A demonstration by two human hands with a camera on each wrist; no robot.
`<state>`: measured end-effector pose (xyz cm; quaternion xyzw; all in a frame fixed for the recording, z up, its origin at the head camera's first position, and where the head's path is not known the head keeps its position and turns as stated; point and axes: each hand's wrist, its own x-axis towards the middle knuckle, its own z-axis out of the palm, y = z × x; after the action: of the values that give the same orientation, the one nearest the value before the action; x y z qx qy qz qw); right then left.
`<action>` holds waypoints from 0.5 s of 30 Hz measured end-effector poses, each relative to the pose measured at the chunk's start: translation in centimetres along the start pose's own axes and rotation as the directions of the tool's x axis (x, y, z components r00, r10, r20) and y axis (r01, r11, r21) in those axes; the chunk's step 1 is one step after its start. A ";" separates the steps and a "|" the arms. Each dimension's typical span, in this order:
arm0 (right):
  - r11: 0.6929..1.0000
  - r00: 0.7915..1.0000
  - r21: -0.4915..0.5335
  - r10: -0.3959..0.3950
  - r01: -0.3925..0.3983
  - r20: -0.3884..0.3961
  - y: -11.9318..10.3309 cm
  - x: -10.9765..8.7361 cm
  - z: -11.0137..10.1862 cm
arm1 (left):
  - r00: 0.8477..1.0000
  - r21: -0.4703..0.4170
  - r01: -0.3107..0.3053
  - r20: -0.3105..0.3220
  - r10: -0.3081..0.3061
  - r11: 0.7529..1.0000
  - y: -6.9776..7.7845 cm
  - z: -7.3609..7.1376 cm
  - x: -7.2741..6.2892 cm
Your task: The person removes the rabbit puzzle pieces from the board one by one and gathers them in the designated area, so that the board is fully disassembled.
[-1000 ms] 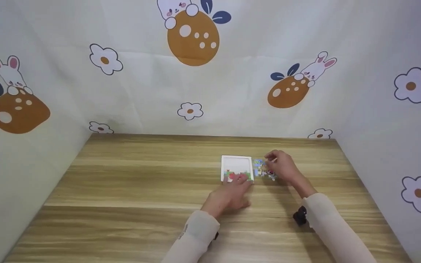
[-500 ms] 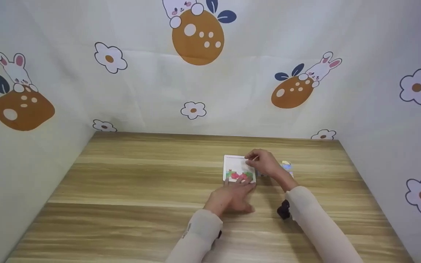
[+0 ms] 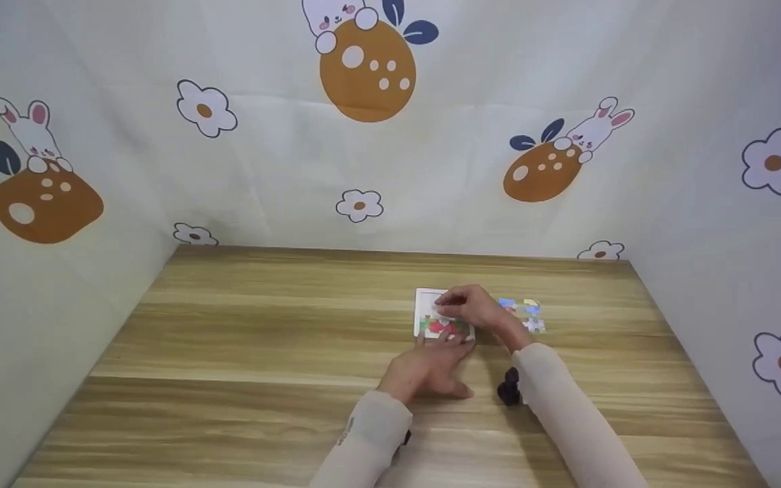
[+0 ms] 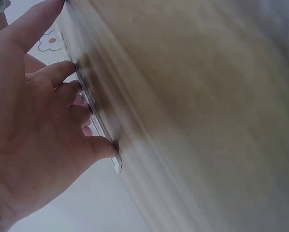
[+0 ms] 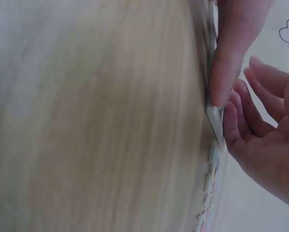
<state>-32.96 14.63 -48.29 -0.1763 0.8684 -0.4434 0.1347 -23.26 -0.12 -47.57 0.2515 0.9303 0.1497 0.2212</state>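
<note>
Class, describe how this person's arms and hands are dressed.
The left hand and right hand are ungloved, emerging from long cream fabric sleeves. A small grey marking, unreadable, sits on the left cuff. A small black object shows beneath the right cuff; a black sliver beneath the left.

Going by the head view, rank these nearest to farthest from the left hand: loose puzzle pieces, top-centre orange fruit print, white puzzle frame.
1. White puzzle frame: directly ahead, touched by the left hand.
2. Loose puzzle pieces: on the table, ahead and right.
3. Orange fruit print: high on the back cloth.
</note>
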 end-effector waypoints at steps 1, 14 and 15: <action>1.000 1.000 -0.005 -0.001 0.002 0.022 0.0 0.0 0.0 | 1.000 0.000 -0.004 -0.002 0.004 1.000 0.0 0.0 0.0; 1.000 0.989 -0.013 0.029 -0.028 0.145 -0.6 0.8 0.3 | 1.000 -0.025 -0.025 -0.007 0.025 0.999 -0.1 0.0 -0.2; 1.000 0.987 -0.012 0.028 -0.026 0.157 -0.6 0.9 0.3 | 1.000 -0.021 -0.023 -0.008 0.022 1.000 -0.1 0.0 -0.2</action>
<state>-33.50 13.70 -48.08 -0.1996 0.8597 -0.4219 0.2076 -23.18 -0.29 -47.58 0.2591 0.9266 0.1629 0.2186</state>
